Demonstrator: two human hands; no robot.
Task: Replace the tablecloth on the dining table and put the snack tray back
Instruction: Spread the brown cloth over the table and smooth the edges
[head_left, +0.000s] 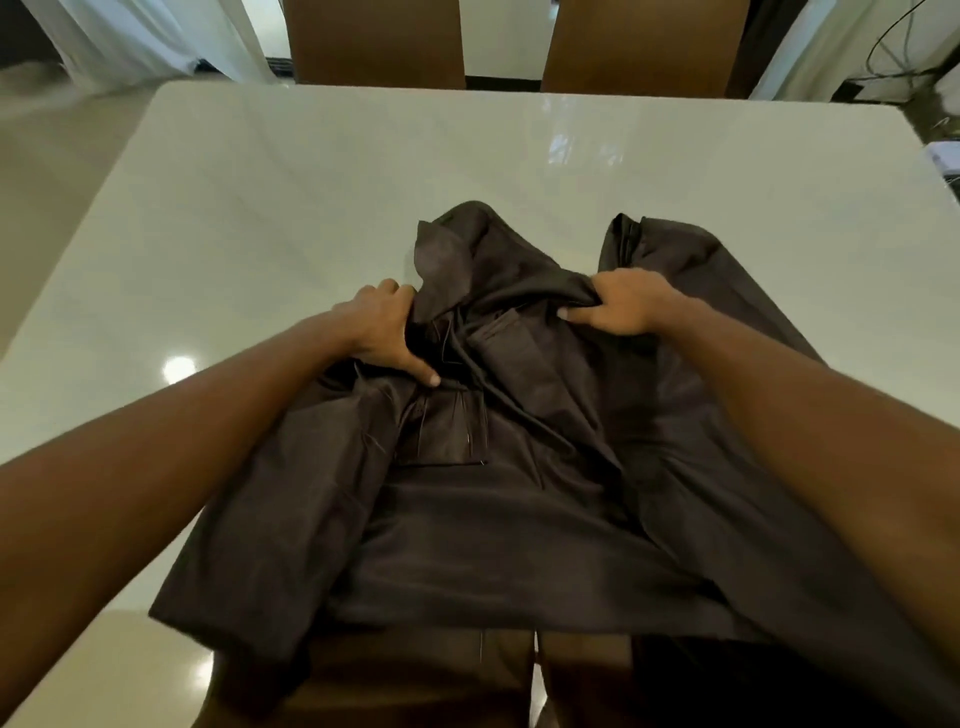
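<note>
A dark brown tablecloth lies bunched and partly folded on the near half of the glossy white dining table, its lower edge hanging over the near side. My left hand grips a fold on the cloth's left side, thumb pressed down on the fabric. My right hand pinches a gathered fold on the right side. Both hands are near the cloth's far end. No snack tray is in view.
Two brown chairs stand at the table's far edge. Another two brown chair backs sit under the cloth at the near edge. White curtains hang at the back left; cables and papers lie at the right.
</note>
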